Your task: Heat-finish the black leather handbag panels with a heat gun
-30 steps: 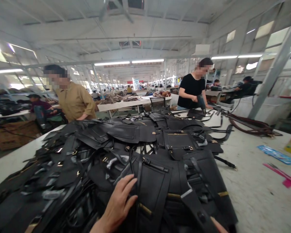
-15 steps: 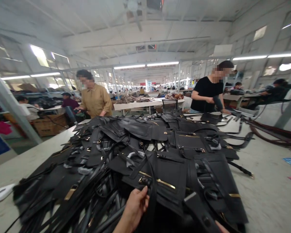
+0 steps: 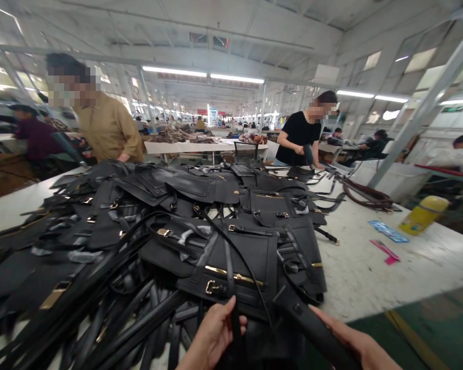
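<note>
Between the thumb and fingers of my left hand point(image 3: 220, 329), closed, is a black leather strap point(image 3: 230, 267). It runs down across a black leather handbag point(image 3: 250, 246) with a gold zip and a gold buckle. My right hand point(image 3: 355, 334) is wrapped round a black hair dryer point(image 3: 312, 321), partly cut off by the lower edge. Its nozzle points up and left, close to the handbag's lower right edge. Around and behind lies a heap of similar black bags point(image 3: 185, 187), with loose straps point(image 3: 139, 313) at the lower left.
On the white table point(image 3: 362, 277) to the right lie a yellow bottle point(image 3: 424, 215), a blue packet point(image 3: 388, 231), a pink tool point(image 3: 386, 252) and coiled brown straps point(image 3: 366, 194). Two co-workers stand across the table, one in tan point(image 3: 108, 128), another in black point(image 3: 299, 136) holding a dryer-like tool.
The view has turned right, bringing the bottle into sight. My right hand and the hair dryer have come further into view. My left hand still holds the strap.
</note>
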Motion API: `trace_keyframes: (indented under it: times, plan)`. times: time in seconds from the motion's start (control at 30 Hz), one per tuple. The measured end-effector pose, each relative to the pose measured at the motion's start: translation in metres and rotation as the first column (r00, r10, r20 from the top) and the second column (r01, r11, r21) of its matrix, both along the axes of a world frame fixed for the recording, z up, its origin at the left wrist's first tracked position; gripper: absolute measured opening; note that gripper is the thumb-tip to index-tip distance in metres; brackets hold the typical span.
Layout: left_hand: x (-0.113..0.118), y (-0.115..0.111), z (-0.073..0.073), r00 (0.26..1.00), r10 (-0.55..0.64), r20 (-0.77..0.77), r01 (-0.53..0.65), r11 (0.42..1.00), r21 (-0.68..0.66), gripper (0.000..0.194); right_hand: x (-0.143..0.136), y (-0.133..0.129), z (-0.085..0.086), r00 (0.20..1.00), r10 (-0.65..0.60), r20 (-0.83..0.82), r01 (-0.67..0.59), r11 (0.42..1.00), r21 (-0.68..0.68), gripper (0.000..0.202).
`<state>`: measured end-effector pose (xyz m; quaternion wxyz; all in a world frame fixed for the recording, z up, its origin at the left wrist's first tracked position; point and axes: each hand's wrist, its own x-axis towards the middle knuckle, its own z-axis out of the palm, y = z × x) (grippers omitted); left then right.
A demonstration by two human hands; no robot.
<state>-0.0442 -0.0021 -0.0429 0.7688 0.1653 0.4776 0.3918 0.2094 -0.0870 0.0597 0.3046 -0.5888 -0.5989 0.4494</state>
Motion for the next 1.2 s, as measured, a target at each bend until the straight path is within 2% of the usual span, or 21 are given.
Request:
trace_keyframes:
  times: [0.2,0.3,0.4,0.47,0.53,0.6,0.7,0.8,0.9,1.03,1.1,1.2]
  plan:
    - [0.008,0.002,-0.021,0.983,0.039,-0.181,-0.030,0.998,0.054,0.033,-0.024,0.019,0.005,0.981,0.189,-0.034,-0.191,0.977,-0.096,0.070]
    - [0.010,0.000,-0.025,0.977,0.045,-0.209,-0.026,0.995,0.095,0.034,-0.036,0.032,0.000,0.967,0.244,-0.075,-0.251,0.962,-0.109,0.072]
    - [0.012,-0.007,-0.021,0.984,0.025,-0.179,-0.004,0.993,0.120,0.030,-0.035,0.040,-0.007,0.989,0.102,-0.106,-0.112,0.989,-0.093,0.077]
    - [0.011,-0.013,-0.015,0.987,0.010,-0.163,0.012,0.991,0.131,0.027,-0.028,0.043,-0.007,0.999,-0.004,-0.046,0.002,0.999,-0.047,0.078]
    - [0.003,-0.018,-0.006,0.992,0.035,-0.122,-0.017,0.989,0.144,0.027,-0.021,0.045,-0.001,0.998,-0.054,0.027,0.053,0.998,0.036,0.075]
    - [-0.012,-0.019,0.003,0.992,0.119,-0.041,-0.110,0.979,0.172,0.028,-0.020,0.047,0.011,0.997,-0.049,0.054,0.044,0.995,0.089,0.069]
    - [-0.042,-0.010,0.014,0.935,0.353,0.041,-0.352,0.907,0.230,0.024,-0.034,0.052,0.029,0.998,0.065,0.018,-0.066,0.994,0.089,0.068]
    - [-0.063,0.005,0.014,0.855,0.519,0.015,-0.501,0.818,0.283,0.024,-0.066,0.066,0.032,0.963,0.267,-0.032,-0.267,0.964,0.002,0.072]
    - [-0.066,0.013,0.005,0.830,0.557,-0.013,-0.526,0.792,0.310,0.031,-0.098,0.088,0.020,0.903,0.429,-0.030,-0.429,0.897,-0.104,0.074]
    - [-0.060,0.010,-0.005,0.814,0.574,-0.086,-0.508,0.776,0.373,0.037,-0.128,0.113,0.008,0.853,0.522,0.005,-0.516,0.844,-0.143,0.073]
    - [-0.060,0.008,-0.008,0.807,0.583,-0.095,-0.511,0.770,0.383,0.043,-0.138,0.117,0.011,0.862,0.505,-0.044,-0.507,0.855,-0.109,0.074]
    - [-0.062,0.006,-0.010,0.797,0.604,-0.023,-0.554,0.745,0.370,0.058,-0.149,0.112,0.020,0.879,0.457,-0.134,-0.467,0.883,-0.052,0.078]
